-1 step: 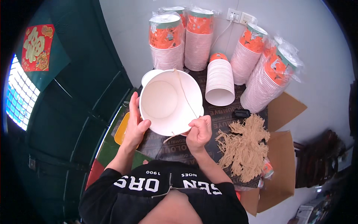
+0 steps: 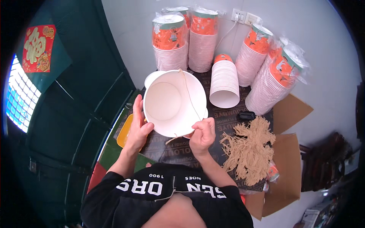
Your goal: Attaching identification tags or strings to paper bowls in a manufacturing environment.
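A white paper bucket (image 2: 165,100) is tilted with its open mouth toward me, showing a smooth inside. My left hand (image 2: 137,129) supports its left side, the thumb near the rim and the fingers along the outer wall. A thin beige string (image 2: 188,92) runs from the far rim across the mouth to my right hand (image 2: 202,137). That hand is closed, with thumb and finger pinching the string at the near right rim. A short string end (image 2: 172,140) pokes out at the near rim.
On the dark board table (image 2: 167,154) stand several plastic-wrapped stacks of orange and white buckets (image 2: 203,49). One bucket stack (image 2: 224,85) lies tipped toward me. A heap of beige strings (image 2: 249,150), a black object (image 2: 246,115), a yellow tray (image 2: 124,131) and an open cardboard box (image 2: 283,171) are around.
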### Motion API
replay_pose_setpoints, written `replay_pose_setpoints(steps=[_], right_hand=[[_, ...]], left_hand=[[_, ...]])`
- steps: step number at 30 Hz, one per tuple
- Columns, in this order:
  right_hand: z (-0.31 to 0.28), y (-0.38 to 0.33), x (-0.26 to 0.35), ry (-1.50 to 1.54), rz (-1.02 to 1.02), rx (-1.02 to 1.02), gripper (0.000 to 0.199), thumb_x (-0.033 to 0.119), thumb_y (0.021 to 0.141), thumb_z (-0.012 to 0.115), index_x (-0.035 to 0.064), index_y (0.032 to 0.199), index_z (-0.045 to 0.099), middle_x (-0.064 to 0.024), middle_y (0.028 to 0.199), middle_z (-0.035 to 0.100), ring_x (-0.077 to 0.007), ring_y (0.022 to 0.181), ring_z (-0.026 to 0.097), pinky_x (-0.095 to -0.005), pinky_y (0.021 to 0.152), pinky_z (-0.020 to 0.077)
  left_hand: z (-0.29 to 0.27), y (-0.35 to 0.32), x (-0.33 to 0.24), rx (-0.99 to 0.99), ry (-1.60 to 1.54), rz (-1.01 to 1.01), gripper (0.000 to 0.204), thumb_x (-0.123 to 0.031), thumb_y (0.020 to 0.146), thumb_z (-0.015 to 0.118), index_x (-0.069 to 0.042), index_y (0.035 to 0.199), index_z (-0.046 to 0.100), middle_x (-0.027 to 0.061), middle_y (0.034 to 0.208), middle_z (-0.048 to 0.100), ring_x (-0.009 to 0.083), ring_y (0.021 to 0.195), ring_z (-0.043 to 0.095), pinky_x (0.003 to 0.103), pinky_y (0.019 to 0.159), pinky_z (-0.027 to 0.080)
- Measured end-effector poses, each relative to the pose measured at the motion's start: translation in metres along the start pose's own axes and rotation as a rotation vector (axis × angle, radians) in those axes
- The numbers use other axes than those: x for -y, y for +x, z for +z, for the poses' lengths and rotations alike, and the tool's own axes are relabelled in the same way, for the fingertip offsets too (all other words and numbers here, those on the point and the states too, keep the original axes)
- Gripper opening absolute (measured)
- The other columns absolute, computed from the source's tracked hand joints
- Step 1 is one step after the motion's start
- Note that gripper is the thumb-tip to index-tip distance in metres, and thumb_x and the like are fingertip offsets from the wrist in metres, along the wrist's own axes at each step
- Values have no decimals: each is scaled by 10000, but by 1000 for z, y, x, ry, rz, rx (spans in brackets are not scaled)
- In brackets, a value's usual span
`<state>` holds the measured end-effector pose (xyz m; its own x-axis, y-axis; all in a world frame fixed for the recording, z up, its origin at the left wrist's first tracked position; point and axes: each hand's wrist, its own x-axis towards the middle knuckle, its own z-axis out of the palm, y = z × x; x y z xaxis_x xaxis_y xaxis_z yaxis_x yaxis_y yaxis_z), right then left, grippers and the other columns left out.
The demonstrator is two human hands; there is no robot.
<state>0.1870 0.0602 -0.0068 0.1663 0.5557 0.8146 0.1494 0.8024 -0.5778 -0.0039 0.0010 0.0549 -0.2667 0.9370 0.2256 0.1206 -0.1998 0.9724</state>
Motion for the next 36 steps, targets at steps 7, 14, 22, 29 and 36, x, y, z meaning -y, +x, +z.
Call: replay_pose_setpoints(steps=[7, 14, 22, 29, 36], right_hand=[[11, -13, 1, 324, 253, 369, 194, -58, 924, 496, -44, 1051, 643, -108, 988, 534, -143, 796, 626, -254, 636, 573], [-17, -26, -14, 155, 389, 458, 228, 52, 955, 548, -59, 1136, 632, -150, 1109, 571, -202, 810, 646, -310, 703, 549], [-32, -31, -13, 239, 497, 451, 176, 46, 980, 529, -66, 1013, 660, -98, 1001, 616, -137, 733, 644, -254, 593, 551], [-47, -39, -16, 239, 535, 403, 175, 29, 978, 514, -73, 994, 656, -98, 966, 621, -126, 712, 639, -246, 590, 543], [-55, -38, -19, 221, 567, 351, 177, 20, 977, 502, -75, 977, 651, -98, 950, 620, -124, 672, 629, -246, 584, 538]], left_hand=[[-30, 6, -9, -181, 28, 89, 1281, -579, 653, 814, -98, 1579, 72, 249, 1507, 272, 382, 1366, 394, 470, 1111, 387], [-90, 59, -20, -649, 1364, 195, 1132, -418, 595, 820, -21, 1496, 260, 307, 1488, 226, 470, 1367, 247, 553, 1113, 248], [-73, 126, 5, -455, 1636, 101, 1104, -429, 563, 829, -52, 1470, 324, 313, 1482, 231, 451, 1304, 305, 543, 1019, 292], [-12, 150, 9, -245, 1576, 426, 1117, -390, 533, 860, -18, 1454, 349, 305, 1491, 247, 473, 1323, 295, 623, 1038, 237], [26, 145, 56, -83, 1703, 649, 949, -345, 596, 778, 12, 1402, 428, 299, 1492, 289, 463, 1336, 310, 633, 1040, 249]])
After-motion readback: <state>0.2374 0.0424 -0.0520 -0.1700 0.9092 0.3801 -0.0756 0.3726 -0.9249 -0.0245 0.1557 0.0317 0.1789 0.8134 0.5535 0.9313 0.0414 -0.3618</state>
